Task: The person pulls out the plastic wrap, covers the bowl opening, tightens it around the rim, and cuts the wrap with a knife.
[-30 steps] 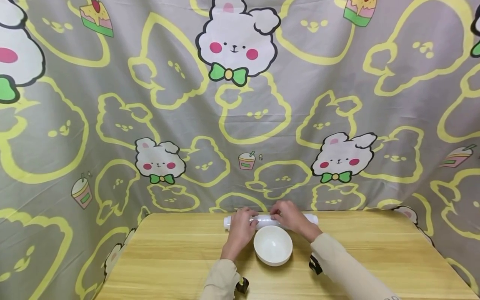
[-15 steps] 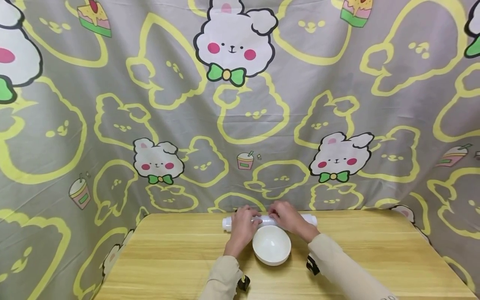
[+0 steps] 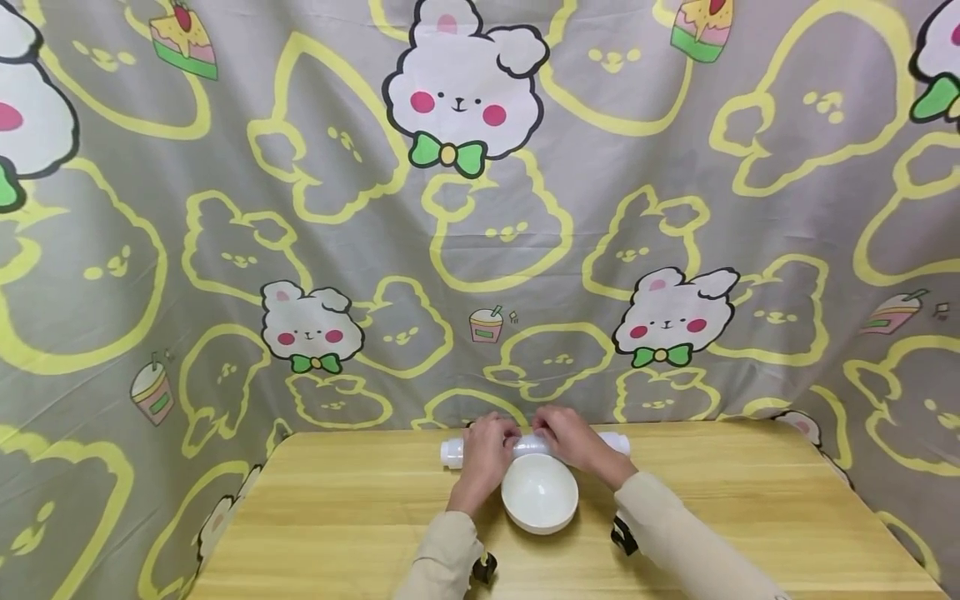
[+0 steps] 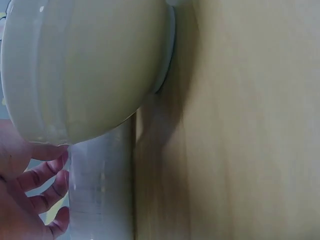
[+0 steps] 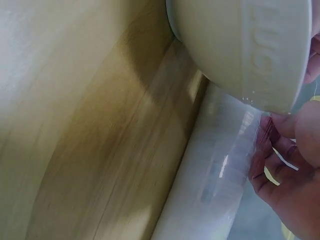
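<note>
A white roll of plastic wrap (image 3: 527, 446) lies crosswise near the table's back edge. In front of it stands a white bowl (image 3: 540, 493), upright, its inside showing nothing. My left hand (image 3: 487, 452) is over the roll's left part, fingers curled against the wrap; in the left wrist view the bowl hides some fingertips. From the right, my right hand (image 3: 576, 439) reaches over the roll. Its thumb and index finger (image 5: 282, 125) come together at the wrap beside the bowl's rim, while the other fingers curl against the roll. Any lifted film edge is too faint to make out.
The wood-grain table (image 3: 337, 517) extends to both sides of the bowl. A grey curtain (image 3: 420, 250) with cartoon rabbits hangs right behind the table's back edge and along both sides. Dark wrist straps (image 3: 624, 536) sit below the sleeves.
Both hands stay on the roll, their fingertips drawing slightly closer together. The left hand has shifted a little right along the roll. The whole head view has drifted slightly.
</note>
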A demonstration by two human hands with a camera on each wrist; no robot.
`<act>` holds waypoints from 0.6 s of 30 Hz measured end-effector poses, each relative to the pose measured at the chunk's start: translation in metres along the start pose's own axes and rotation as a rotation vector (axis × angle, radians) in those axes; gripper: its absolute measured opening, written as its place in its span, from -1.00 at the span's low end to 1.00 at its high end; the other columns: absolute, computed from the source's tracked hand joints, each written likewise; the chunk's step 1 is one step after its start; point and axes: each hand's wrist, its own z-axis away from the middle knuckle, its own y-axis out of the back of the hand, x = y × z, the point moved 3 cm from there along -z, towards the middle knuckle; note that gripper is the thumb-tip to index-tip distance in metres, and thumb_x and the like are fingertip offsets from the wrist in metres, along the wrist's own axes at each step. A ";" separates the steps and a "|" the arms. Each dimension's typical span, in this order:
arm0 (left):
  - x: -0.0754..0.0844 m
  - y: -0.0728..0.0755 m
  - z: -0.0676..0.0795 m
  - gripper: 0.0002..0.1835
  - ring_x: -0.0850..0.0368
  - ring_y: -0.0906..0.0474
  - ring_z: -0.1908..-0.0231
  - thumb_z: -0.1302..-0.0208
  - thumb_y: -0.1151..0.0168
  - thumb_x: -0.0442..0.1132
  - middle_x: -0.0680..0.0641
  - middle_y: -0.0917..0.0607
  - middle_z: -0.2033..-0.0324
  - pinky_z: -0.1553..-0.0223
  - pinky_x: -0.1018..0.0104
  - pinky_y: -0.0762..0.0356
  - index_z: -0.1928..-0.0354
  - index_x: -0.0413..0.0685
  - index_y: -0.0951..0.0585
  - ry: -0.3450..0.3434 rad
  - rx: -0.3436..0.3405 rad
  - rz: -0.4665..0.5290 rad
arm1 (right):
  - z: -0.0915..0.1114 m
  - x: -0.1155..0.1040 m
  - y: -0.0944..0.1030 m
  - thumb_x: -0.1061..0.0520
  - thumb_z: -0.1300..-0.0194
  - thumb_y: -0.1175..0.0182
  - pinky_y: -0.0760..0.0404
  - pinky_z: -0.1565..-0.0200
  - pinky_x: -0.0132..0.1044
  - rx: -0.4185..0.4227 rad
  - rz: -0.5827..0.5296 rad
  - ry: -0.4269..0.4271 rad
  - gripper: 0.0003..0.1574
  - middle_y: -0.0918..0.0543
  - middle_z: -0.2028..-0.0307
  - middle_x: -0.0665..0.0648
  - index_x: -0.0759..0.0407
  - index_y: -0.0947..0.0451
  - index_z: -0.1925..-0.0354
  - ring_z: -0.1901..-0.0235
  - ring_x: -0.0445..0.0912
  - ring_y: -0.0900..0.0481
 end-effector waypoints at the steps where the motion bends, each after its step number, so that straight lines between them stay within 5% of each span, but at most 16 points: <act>1: -0.001 0.000 0.000 -0.89 0.05 -0.59 0.23 -0.20 -0.47 -0.32 0.13 -0.65 0.38 0.14 0.05 -0.47 0.38 0.10 -0.77 -0.002 0.002 0.002 | 0.001 0.000 0.000 0.40 -0.34 -0.28 -0.64 0.31 -0.27 0.002 -0.012 0.010 -0.86 -0.62 0.37 0.03 0.20 -0.61 0.31 0.35 -0.14 -0.56; 7: -0.005 0.001 -0.001 -0.85 0.13 -0.60 0.30 -0.23 -0.45 -0.35 0.14 -0.64 0.42 0.14 0.08 -0.52 0.41 0.08 -0.73 -0.005 0.003 0.031 | 0.013 0.001 0.005 0.40 -0.30 -0.32 -0.66 0.31 -0.30 -0.004 -0.035 0.052 -0.90 -0.62 0.34 0.07 0.28 -0.65 0.21 0.33 -0.14 -0.58; 13: -0.004 0.002 -0.001 -0.87 0.14 -0.59 0.34 -0.20 -0.45 -0.39 0.10 -0.65 0.45 0.14 0.11 -0.57 0.42 0.02 -0.74 -0.069 0.048 0.079 | 0.023 0.006 0.014 0.44 -0.25 -0.33 -0.65 0.32 -0.30 0.045 0.013 0.058 -0.80 -0.58 0.39 0.00 0.17 -0.64 0.34 0.35 -0.17 -0.54; 18: -0.008 0.006 0.002 -0.92 0.10 -0.63 0.27 -0.19 -0.51 -0.28 0.06 -0.70 0.33 0.20 0.12 -0.59 0.28 -0.02 -0.78 -0.097 0.013 0.040 | 0.023 0.009 0.015 0.44 -0.29 -0.28 -0.64 0.32 -0.30 0.045 0.020 0.045 -0.80 -0.59 0.39 0.01 0.17 -0.64 0.33 0.35 -0.17 -0.54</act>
